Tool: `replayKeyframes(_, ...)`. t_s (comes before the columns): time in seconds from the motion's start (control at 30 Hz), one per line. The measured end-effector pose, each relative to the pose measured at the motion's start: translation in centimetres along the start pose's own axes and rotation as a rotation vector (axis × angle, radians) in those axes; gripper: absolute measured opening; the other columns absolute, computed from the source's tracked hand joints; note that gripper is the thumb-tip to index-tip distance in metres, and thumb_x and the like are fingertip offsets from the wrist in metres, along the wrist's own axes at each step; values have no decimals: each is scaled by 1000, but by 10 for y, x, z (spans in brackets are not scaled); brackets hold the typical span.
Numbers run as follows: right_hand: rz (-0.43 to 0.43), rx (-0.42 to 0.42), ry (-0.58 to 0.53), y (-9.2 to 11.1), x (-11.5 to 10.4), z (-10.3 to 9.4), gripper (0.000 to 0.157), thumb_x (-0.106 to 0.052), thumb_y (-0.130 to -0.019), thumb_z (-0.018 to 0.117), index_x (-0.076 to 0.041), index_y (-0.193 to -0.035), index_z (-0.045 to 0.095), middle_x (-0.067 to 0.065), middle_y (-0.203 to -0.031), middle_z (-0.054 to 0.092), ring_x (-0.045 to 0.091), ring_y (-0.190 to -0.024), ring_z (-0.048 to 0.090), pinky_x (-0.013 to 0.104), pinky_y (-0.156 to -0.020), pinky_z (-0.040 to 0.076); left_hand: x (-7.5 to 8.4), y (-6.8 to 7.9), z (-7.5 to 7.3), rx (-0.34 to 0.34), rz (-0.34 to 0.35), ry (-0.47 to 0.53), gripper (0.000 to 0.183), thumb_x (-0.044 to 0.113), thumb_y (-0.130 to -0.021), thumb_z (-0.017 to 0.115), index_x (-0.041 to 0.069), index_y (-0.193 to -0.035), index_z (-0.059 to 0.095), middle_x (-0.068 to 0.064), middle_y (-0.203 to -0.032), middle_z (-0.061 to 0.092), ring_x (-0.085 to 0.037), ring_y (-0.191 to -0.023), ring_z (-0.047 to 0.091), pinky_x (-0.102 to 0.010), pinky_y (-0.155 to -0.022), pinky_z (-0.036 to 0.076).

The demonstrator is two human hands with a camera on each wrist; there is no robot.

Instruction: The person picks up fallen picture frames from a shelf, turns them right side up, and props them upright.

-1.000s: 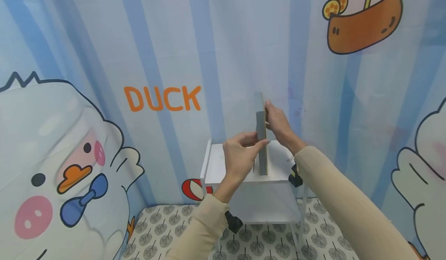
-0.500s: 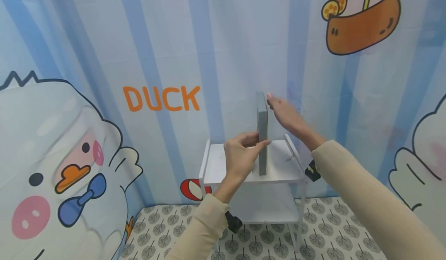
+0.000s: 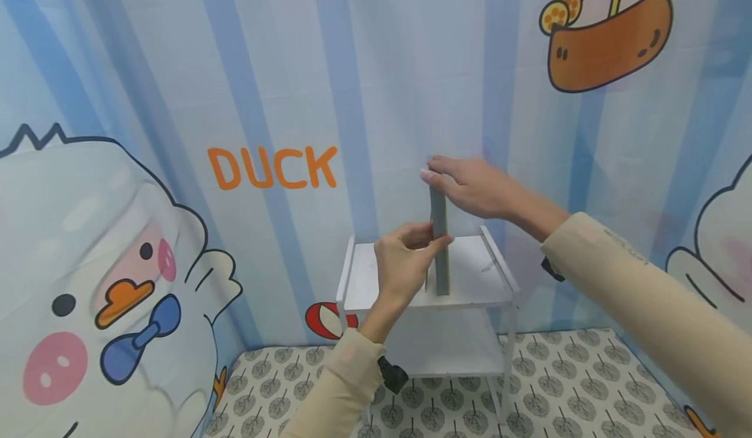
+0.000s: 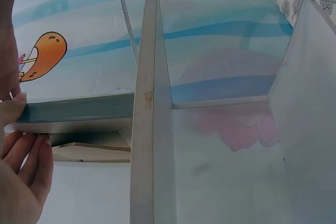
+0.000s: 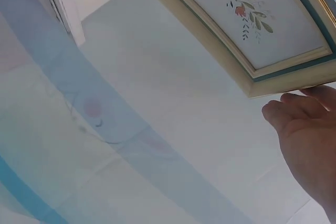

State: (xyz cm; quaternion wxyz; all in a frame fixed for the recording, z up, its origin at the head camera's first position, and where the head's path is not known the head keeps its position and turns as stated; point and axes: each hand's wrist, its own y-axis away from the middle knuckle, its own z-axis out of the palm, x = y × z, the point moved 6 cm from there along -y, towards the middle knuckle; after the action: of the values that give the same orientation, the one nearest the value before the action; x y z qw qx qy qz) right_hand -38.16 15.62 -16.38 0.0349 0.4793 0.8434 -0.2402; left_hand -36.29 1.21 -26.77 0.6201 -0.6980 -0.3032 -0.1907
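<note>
A picture frame (image 3: 442, 265) stands upright, edge-on, on the white rack's top shelf (image 3: 361, 275). In the right wrist view its front shows a cream and teal border (image 5: 210, 40) around a printed plant picture (image 5: 252, 17). My left hand (image 3: 402, 262) pinches the frame's near side edge between thumb and fingers. From the left wrist view, a thin flap (image 4: 94, 150) angles out at the frame's back beside the left hand's fingers (image 4: 42, 166). Laid across the frame's top edge is my right hand (image 3: 476, 187), fingers extended. The right wrist view shows its fingers touching that edge.
The rack has a lower shelf (image 3: 443, 343) and raised side rails (image 3: 498, 255). Behind it hangs a striped curtain (image 3: 405, 66) with cartoon ducks. A tree-patterned floor covering (image 3: 570, 386) lies around the rack's legs.
My right hand has let go of the frame's right side, moved up and right, then come over the top edge. The frame turned slightly. My left hand keeps its pinch.
</note>
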Motion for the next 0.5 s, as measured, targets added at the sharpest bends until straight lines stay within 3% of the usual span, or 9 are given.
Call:
replayKeyframes(0.27,-2,-83,60,-4,-5,6,74,-53,-111,40,-4,-165,31,20,-172,30,42,-159,32,62,-129,27,-2,3,3,-26,-5,-2,25,19,-87,88,8,-108,82,-9,-101,83,-18,-91,81,-34,-85,66)
replayKeyframes(0.5,-16,-108,117,-5,-6,9,79,-54,-111,41,-1,-166,24,22,-174,23,41,-163,23,60,-132,22,1,-2,-1,-109,26,-82,23,18,-93,82,6,-113,80,-10,-107,83,-20,-96,81,-29,-86,65)
